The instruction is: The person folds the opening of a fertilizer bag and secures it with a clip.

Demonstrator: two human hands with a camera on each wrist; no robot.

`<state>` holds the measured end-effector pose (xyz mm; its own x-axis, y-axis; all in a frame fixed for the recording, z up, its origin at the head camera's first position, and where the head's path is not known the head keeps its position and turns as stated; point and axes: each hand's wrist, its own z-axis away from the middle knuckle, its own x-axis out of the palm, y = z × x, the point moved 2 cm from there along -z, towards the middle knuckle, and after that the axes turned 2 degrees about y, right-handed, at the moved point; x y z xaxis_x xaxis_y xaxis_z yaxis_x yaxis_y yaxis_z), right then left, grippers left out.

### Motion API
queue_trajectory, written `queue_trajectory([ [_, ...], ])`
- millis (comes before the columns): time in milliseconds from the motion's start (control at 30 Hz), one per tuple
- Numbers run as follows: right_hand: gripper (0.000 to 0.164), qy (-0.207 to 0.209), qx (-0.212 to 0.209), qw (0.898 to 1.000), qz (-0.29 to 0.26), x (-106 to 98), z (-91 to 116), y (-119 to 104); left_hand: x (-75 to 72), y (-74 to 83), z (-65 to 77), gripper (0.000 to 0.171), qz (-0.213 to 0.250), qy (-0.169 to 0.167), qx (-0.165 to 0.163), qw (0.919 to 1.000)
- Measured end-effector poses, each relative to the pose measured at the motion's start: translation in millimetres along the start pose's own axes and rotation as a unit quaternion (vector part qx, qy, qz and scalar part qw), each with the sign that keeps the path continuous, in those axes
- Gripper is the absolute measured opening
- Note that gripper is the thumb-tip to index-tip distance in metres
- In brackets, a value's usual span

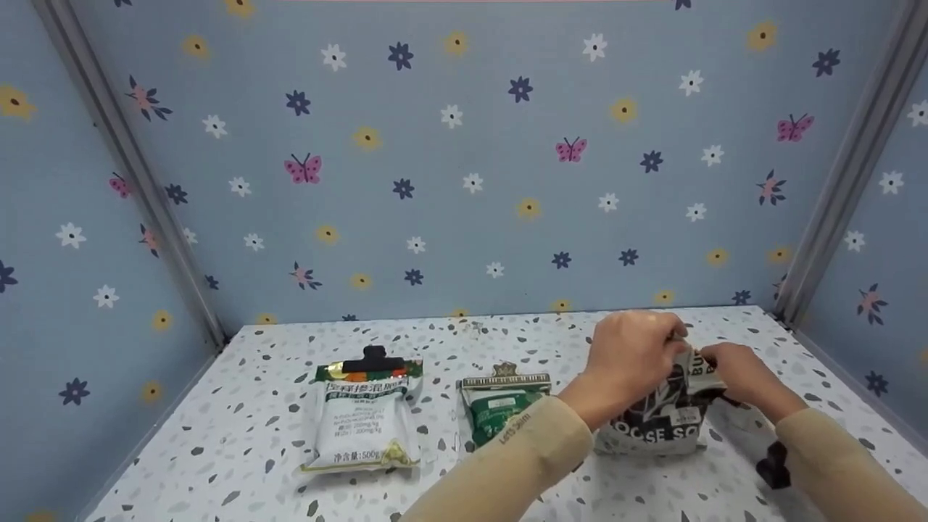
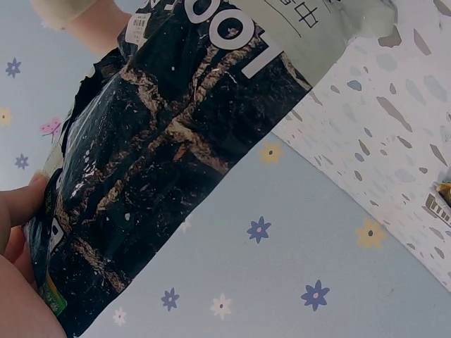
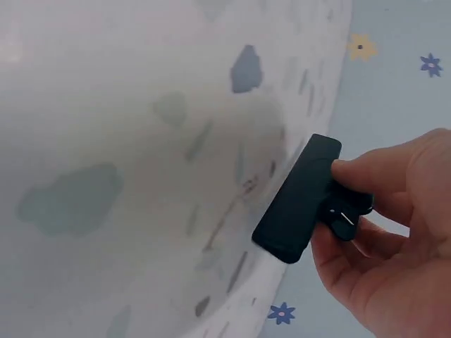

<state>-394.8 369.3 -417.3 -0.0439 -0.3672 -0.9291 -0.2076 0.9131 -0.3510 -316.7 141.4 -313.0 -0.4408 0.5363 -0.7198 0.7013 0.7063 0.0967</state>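
Observation:
A black-and-pale bag of soil (image 1: pixel 656 417), printed "LOOSE SO", stands upright at the right of the table. My left hand (image 1: pixel 634 351) pinches its top edge; in the left wrist view the thumb and fingers of the left hand (image 2: pixel 25 246) are on one end of the bag (image 2: pixel 162 134). Close against the bag's right side is my right hand (image 1: pixel 743 373). The right wrist view shows the right hand (image 3: pixel 394 232) holding a black bag clip (image 3: pixel 299 201) between thumb and fingers. In the head view that clip is mostly hidden.
On the left lies a white 500 g bag (image 1: pixel 366 428) closed with a black clip (image 1: pixel 373 360). A green bag (image 1: pixel 493 413) with a metal clip (image 1: pixel 505 378) lies mid-table, partly behind the left sleeve. A small dark object (image 1: pixel 773 465) shows beside the right sleeve. Flowered panels (image 1: pixel 464 159) enclose the table.

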Motion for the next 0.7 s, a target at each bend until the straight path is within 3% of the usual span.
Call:
queue_trajectory([
  [133,0.032,0.081,-0.009,0.996,-0.032,-12,16,-9,-0.3,-0.3,-0.6,0.009,0.003,-0.004,-0.005,1.0],
  [200,0.03,0.112,-0.021,0.993,-0.043,-18,25,-15,-0.1,-0.3,-0.3,0.009,0.002,-0.004,-0.007,1.0],
  [400,0.032,0.148,-0.026,0.984,-0.091,-39,49,-29,1.1,-0.7,2.9,0.009,0.004,-0.006,-0.011,0.9999],
  [633,0.036,0.224,-0.034,0.969,-0.1,-57,68,-36,-0.8,-0.9,2.7,0.009,0.012,-0.017,-0.018,0.9996],
  [700,0.036,0.229,-0.034,0.967,-0.108,-61,70,-38,-2.2,-1.2,1.3,0.009,0.013,-0.016,-0.018,0.9996],
])
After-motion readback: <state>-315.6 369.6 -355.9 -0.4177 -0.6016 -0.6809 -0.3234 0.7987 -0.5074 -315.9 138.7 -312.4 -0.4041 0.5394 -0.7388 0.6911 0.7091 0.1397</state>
